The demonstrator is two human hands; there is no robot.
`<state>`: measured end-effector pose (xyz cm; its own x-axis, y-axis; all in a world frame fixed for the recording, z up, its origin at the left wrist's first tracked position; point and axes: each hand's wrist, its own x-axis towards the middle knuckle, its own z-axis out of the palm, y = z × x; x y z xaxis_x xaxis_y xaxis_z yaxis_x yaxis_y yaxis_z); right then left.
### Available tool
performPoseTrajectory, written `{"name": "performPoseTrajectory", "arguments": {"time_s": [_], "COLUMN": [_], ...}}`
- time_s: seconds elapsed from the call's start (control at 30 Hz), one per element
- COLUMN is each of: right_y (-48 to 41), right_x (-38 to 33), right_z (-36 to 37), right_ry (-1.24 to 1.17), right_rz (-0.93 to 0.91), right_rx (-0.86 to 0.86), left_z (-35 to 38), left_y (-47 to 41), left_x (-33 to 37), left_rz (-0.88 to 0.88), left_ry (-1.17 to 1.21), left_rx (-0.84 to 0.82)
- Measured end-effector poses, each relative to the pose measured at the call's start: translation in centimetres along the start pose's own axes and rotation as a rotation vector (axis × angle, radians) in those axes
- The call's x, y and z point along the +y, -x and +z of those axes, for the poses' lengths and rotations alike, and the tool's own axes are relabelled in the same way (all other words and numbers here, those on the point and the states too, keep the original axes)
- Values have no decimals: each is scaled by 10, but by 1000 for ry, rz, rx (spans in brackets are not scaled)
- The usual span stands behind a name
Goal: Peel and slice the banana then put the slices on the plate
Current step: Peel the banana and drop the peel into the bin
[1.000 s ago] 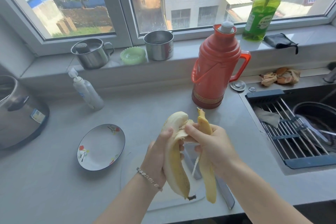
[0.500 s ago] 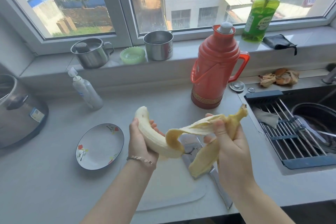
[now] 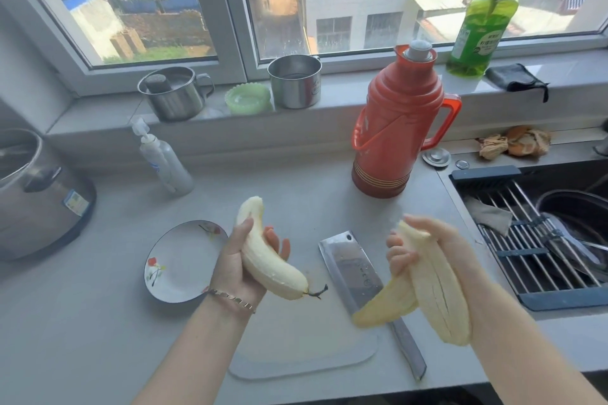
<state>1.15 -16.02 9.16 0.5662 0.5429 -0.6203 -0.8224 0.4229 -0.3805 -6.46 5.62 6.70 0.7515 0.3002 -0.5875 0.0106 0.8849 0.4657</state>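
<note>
Banana [image 3: 268, 255], peeled, gripped by left hand [image 3: 238, 268], runs upper-left to lower-right; right hand [image 3: 424, 250] clutches peel [image 3: 427, 289].

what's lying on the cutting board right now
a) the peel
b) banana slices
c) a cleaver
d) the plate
c: the cleaver lies on the cutting board, while the peeled banana is in the left hand, the peel hangs from the right hand, and the plate sits on the counter left of the board, with no slices on it.

Pale cream banana [image 3: 263, 260], yellow peel [image 3: 427, 293], white red-flowered plate [image 3: 177, 260]
</note>
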Motion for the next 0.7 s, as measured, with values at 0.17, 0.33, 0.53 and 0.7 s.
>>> {"name": "performPoseTrajectory", "arguments": {"time_s": [0.17, 0.33, 0.53, 0.7], "right_y": [-9, -5, -3, -4], "right_x": [22, 36, 43, 42], "right_z": [20, 39, 38, 34], "right_ry": [245, 425, 627, 747], "right_rz": [-118, -334, -515, -654], "right_rx": [27, -34, 137, 112], "left_z": [14, 24, 24, 25], "left_y": [20, 32, 35, 33], "left_x": [-13, -24, -34, -42], "left_rz": [-146, -274, -149, -36], "left_ry": [-176, -376, -588, -692], "left_rx": [-157, -226, -243, -207]}}
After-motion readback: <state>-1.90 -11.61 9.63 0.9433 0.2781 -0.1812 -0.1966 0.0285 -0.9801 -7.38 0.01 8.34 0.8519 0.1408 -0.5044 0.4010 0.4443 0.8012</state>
